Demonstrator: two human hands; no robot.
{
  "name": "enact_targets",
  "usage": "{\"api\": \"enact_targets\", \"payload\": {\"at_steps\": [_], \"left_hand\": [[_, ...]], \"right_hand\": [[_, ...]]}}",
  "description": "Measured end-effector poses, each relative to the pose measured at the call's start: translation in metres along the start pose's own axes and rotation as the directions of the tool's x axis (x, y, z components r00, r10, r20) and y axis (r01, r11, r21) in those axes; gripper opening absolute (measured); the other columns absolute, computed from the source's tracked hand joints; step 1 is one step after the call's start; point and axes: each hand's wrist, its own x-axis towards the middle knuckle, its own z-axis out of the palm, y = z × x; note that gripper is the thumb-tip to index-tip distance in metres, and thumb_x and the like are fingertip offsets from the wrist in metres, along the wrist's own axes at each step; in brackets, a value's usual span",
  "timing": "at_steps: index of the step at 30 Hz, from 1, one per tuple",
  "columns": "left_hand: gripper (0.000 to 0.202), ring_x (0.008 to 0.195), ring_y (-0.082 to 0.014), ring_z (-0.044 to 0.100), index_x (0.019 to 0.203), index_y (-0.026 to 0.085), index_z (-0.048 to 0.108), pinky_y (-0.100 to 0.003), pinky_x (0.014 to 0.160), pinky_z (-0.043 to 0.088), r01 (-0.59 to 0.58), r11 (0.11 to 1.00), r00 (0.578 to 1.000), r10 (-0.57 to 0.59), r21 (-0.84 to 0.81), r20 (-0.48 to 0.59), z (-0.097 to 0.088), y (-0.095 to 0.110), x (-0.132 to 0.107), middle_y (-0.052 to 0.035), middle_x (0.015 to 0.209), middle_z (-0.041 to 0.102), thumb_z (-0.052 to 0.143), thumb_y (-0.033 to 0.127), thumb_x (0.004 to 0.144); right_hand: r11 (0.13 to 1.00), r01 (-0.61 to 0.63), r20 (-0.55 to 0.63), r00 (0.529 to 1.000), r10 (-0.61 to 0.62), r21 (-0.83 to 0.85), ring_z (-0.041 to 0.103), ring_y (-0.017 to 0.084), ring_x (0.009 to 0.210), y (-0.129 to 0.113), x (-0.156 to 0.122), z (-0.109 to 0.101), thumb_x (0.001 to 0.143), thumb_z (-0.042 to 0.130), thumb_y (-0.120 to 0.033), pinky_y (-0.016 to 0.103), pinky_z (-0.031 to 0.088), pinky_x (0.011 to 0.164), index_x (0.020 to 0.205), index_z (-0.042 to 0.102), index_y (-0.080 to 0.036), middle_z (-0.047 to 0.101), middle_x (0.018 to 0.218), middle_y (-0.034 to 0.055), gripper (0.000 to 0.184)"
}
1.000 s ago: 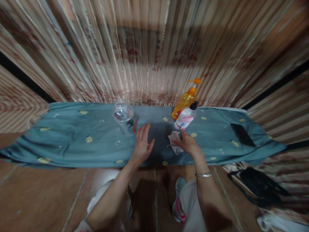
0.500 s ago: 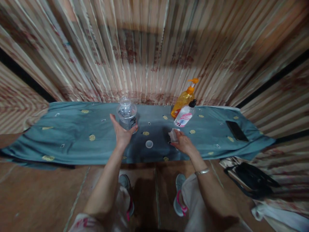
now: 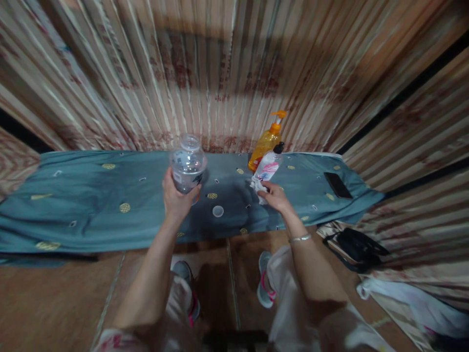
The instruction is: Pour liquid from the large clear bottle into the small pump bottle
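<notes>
My left hand [image 3: 178, 198] is wrapped round the lower part of a clear plastic bottle [image 3: 188, 166], which has a wide uncapped mouth and dark print on its side. A crumpled white tissue [image 3: 258, 187] is pinched in my right hand [image 3: 274, 196]. Just behind that hand stands a clear bottle with a pink label and black cap [image 3: 269, 165]. An orange pump bottle [image 3: 264, 145] is behind it. Between my hands a small round translucent cap [image 3: 218, 211] lies on the teal cloth [image 3: 97, 195].
A black phone [image 3: 337, 185] lies at the right end of the cloth-covered surface. Behind it hangs a striped, pleated curtain [image 3: 205, 73]. On the floor at the right are a black bag [image 3: 357, 247] and a white cloth [image 3: 410, 298].
My left hand has closed round the clear bottle, which appears raised and nearer. My right hand has moved the tissue closer to the pink-labelled bottle. The whole view has shifted slightly.
</notes>
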Motion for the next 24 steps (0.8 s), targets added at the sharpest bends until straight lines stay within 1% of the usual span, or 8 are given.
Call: {"api": "enact_targets", "payload": {"at_steps": [4, 7, 9, 10, 15, 18, 21, 24], "left_hand": [[0.097, 0.128, -0.0353, 0.063, 0.145, 0.019, 0.047, -0.051, 0.110, 0.050, 0.056, 0.998, 0.997, -0.057, 0.035, 0.045, -0.013, 0.029, -0.033, -0.0154, 0.137, 0.064, 0.090, 0.043, 0.062], [0.091, 0.117, -0.0323, 0.069, 0.142, 0.019, 0.049, -0.049, 0.103, 0.054, 0.086, 0.996, 0.982, -0.083, -0.005, 0.168, -0.018, 0.050, -0.052, -0.0124, 0.131, 0.069, 0.088, 0.044, 0.063], [0.086, 0.113, -0.0318, 0.071, 0.139, 0.019, 0.051, -0.047, 0.100, 0.056, 0.105, 0.994, 0.964, -0.093, -0.034, 0.248, -0.019, 0.062, -0.064, -0.0119, 0.126, 0.072, 0.086, 0.044, 0.065], [0.084, 0.113, -0.0324, 0.071, 0.138, 0.017, 0.052, -0.048, 0.101, 0.055, 0.113, 0.992, 0.956, -0.095, -0.050, 0.277, -0.020, 0.065, -0.070, -0.0131, 0.125, 0.073, 0.086, 0.044, 0.066], [0.080, 0.121, -0.0322, 0.069, 0.138, 0.016, 0.053, -0.047, 0.108, 0.051, 0.193, 0.966, 0.937, -0.129, -0.173, 0.324, -0.025, 0.070, -0.091, -0.0156, 0.133, 0.071, 0.082, 0.044, 0.068], [0.078, 0.117, -0.0308, 0.071, 0.137, 0.017, 0.054, -0.045, 0.107, 0.053, 0.226, 0.950, 0.934, -0.148, -0.217, 0.325, -0.031, 0.069, -0.097, -0.0130, 0.128, 0.074, 0.081, 0.045, 0.069], [0.073, 0.116, -0.0291, 0.072, 0.139, 0.017, 0.053, -0.043, 0.105, 0.055, 0.197, 0.967, 0.926, -0.130, -0.160, 0.354, -0.035, 0.071, -0.105, -0.0122, 0.128, 0.075, 0.077, 0.042, 0.074], [0.071, 0.105, -0.0259, 0.074, 0.143, 0.017, 0.050, -0.040, 0.093, 0.060, 0.111, 0.992, 0.910, -0.078, -0.057, 0.407, -0.037, 0.072, -0.118, -0.0095, 0.122, 0.077, 0.073, 0.038, 0.079]], "right_hand": [[0.961, 0.051, -0.011, 0.999, -0.050, 0.273, 0.072, 0.021, 0.084, -0.021, -0.008, 0.003, 0.077, 0.065, -0.034, 0.030, 0.057, 0.075, 0.113, 0.076, -0.017, 0.082, 0.101, 0.0045, 0.042], [0.805, 0.102, -0.012, 0.993, -0.117, 0.584, 0.073, 0.022, 0.090, -0.049, -0.021, 0.006, 0.073, 0.073, -0.040, 0.030, 0.058, 0.079, 0.117, 0.075, -0.020, 0.081, 0.110, 0.0056, 0.049], [0.716, 0.163, -0.011, 0.977, -0.211, 0.678, 0.074, 0.023, 0.100, -0.068, -0.031, 0.008, 0.073, 0.076, -0.041, 0.032, 0.058, 0.087, 0.122, 0.074, -0.023, 0.080, 0.118, 0.0048, 0.052], [0.710, 0.206, -0.005, 0.962, -0.275, 0.674, 0.073, 0.024, 0.105, -0.078, -0.036, 0.010, 0.075, 0.076, -0.042, 0.033, 0.058, 0.091, 0.124, 0.073, -0.023, 0.079, 0.120, 0.0047, 0.052], [0.791, 0.504, -0.096, 0.858, -0.504, 0.349, 0.066, 0.027, 0.128, -0.107, -0.068, 0.029, 0.095, 0.056, -0.034, 0.045, 0.051, 0.113, 0.134, 0.070, -0.020, 0.073, 0.137, 0.0106, 0.044], [0.807, 0.588, -0.194, 0.798, -0.570, 0.048, 0.056, 0.029, 0.143, -0.112, -0.098, 0.044, 0.101, 0.048, -0.027, 0.050, 0.047, 0.119, 0.146, 0.062, -0.017, 0.062, 0.152, 0.0172, 0.048], [0.693, 0.683, -0.180, 0.670, -0.720, -0.232, 0.051, 0.029, 0.147, -0.112, -0.128, 0.051, 0.103, 0.040, -0.016, 0.051, 0.045, 0.121, 0.153, 0.053, -0.013, 0.053, 0.160, 0.0198, 0.052], [0.518, 0.742, -0.062, 0.547, -0.835, -0.425, 0.044, 0.032, 0.150, -0.113, -0.148, 0.045, 0.102, 0.041, -0.010, 0.051, 0.046, 0.119, 0.151, 0.055, -0.011, 0.053, 0.159, 0.0207, 0.051]]}}
